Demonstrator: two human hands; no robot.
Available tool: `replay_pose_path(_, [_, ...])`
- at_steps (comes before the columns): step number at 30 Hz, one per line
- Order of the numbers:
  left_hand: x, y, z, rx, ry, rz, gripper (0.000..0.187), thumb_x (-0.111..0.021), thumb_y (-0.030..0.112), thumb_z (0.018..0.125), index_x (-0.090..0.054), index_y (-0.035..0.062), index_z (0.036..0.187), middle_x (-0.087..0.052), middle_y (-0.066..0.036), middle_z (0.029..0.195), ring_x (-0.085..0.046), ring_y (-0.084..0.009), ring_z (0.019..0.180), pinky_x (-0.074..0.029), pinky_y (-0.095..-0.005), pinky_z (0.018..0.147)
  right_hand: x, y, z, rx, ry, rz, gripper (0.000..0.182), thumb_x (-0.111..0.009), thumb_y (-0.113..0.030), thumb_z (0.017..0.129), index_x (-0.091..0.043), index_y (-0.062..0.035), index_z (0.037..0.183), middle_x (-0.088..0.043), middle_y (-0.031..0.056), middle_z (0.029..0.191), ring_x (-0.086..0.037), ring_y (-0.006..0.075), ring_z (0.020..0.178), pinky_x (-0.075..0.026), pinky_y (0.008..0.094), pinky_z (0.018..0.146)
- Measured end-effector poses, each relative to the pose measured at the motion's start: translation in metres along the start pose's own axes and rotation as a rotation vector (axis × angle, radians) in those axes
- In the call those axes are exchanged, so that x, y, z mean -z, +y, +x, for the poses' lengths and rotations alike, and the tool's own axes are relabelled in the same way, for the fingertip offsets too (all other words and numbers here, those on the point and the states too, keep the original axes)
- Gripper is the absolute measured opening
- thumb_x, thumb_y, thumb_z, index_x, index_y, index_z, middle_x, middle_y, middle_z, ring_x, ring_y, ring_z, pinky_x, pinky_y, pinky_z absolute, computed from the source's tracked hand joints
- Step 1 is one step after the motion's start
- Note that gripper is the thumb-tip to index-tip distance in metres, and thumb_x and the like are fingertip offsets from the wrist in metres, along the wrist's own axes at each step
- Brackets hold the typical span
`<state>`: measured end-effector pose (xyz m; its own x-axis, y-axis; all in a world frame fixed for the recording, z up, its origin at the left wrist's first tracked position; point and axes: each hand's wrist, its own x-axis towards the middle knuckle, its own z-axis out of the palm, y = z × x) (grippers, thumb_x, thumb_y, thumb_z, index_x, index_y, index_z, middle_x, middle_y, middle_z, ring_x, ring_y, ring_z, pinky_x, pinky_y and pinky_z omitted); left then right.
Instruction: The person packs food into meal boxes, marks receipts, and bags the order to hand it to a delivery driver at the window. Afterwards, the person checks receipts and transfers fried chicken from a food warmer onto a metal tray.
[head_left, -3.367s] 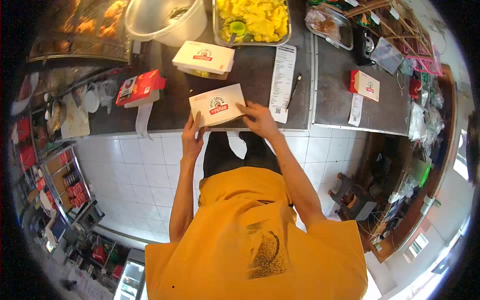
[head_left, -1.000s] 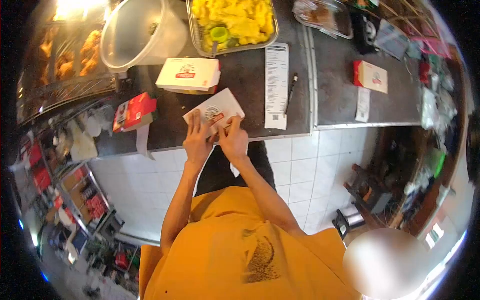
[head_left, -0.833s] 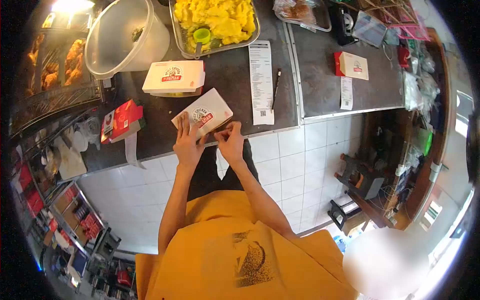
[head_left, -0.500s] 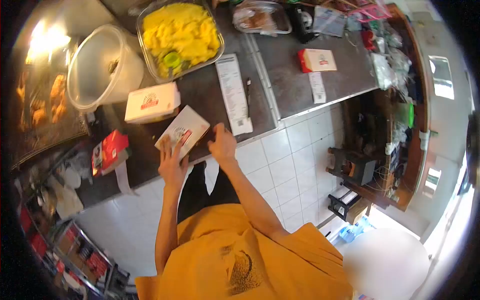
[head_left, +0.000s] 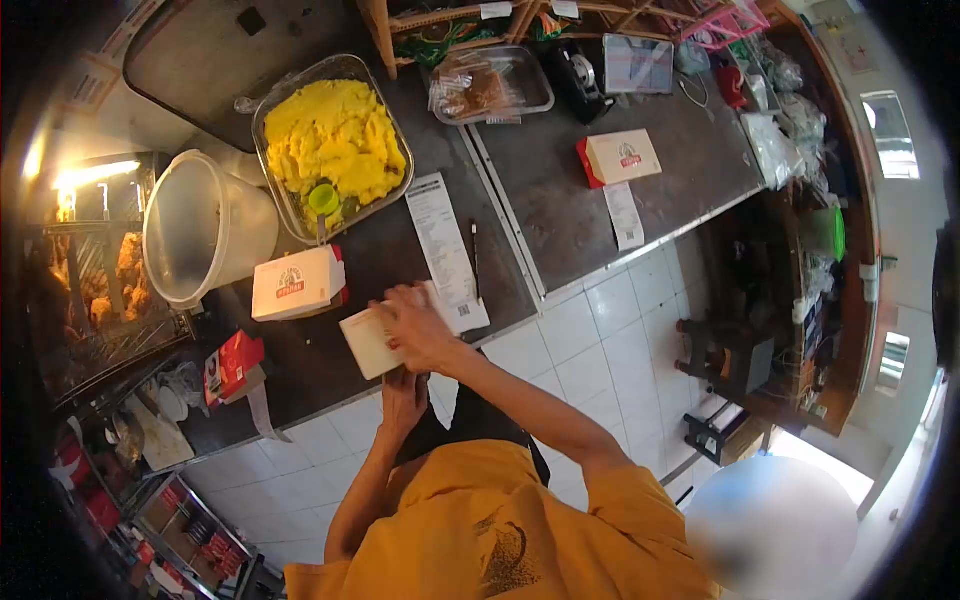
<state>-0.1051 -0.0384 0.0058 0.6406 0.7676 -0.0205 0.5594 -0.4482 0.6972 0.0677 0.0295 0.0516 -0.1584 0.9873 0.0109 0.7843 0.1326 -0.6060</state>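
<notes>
A white cardboard takeaway box (head_left: 366, 345) sits at the near edge of the dark counter. My right hand (head_left: 418, 328) lies over its right part, fingers curled across the top. Below the box's near side, my left hand (head_left: 402, 402) grips that edge, its fingertips partly hidden. Left of them stands another lidded takeaway box (head_left: 291, 284) with a red logo. A long printed receipt (head_left: 441, 243) lies just beyond my right hand, with a black pen (head_left: 475, 258) beside it.
A clear tray of yellow food (head_left: 335, 140) with a green scoop (head_left: 323, 200) stands behind, next to a translucent bucket (head_left: 190, 235). A red box (head_left: 233, 366) is at the left edge. Another box (head_left: 622, 157) and receipt (head_left: 625, 216) lie on the right counter.
My right hand has moved from beside the box onto its top. My left hand has slid from the top to the near side. The box has turned, and the camera view has shifted.
</notes>
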Motion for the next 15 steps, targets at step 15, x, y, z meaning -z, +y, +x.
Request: replay_pose_path(15, [-0.097, 0.059, 0.242, -0.144, -0.096, 0.298, 0.061, -0.048, 0.022, 0.097, -0.031, 0.0049, 0.153, -0.025, -0.014, 0.161, -0.018, -0.0293, 0.152, -0.008, -0.0618, 0.120, 0.257, 0.196, -0.051, -0.513, 0.275, -0.299, 0.098, -0.082, -0.010, 0.054, -0.040, -0.0085, 0.143, -0.044, 0.0249, 0.128, -0.042, 0.0451, 0.122, -0.035, 0.0552, 0.103])
